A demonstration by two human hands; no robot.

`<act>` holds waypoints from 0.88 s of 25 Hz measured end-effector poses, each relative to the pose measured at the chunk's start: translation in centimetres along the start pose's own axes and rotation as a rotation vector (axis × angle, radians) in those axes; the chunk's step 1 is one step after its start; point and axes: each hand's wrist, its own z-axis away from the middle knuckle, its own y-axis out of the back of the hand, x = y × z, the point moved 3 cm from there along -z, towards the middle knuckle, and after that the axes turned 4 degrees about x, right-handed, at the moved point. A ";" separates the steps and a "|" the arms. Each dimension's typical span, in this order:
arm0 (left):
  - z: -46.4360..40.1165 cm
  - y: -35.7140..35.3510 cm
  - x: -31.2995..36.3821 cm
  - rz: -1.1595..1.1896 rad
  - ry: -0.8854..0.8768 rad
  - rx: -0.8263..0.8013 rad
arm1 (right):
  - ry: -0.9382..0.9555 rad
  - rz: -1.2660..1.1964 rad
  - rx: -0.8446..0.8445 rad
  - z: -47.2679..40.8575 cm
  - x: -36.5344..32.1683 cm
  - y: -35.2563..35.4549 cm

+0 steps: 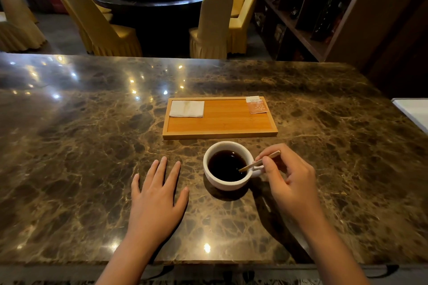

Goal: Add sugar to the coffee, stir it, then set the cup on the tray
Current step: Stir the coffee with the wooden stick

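Note:
A white cup point(225, 183) of dark coffee stands on the marble counter, just in front of a wooden tray point(220, 133). My right hand point(290, 180) pinches a thin wooden stir stick point(259, 161), whose lower tip dips into the coffee near the cup's right rim. The cup's handle points right, partly hidden by my fingers. My left hand point(156, 194) lies flat on the counter to the left of the cup, fingers spread, holding nothing. An orange and white sugar packet point(257, 105) rests on the tray's far right corner.
A folded white napkin point(187, 109) lies in the tray's far left corner. The marble counter point(92, 146) spreads wide on both sides. Something white point(414, 111) juts in at the right edge. Beyond the counter are a round dining table, yellow chairs and dark shelves.

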 end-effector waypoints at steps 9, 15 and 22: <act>0.0 0.0 0.1 0.005 -0.004 0.008 | -0.242 -0.340 -0.072 -0.1 0.0 -1.9; 0.0 0.0 0.1 0.005 0.001 0.006 | -0.193 -0.187 0.006 -0.4 0.4 -1.3; 0.0 -0.1 0.0 0.020 -0.008 0.015 | -0.172 -0.038 0.026 -0.1 -0.1 0.1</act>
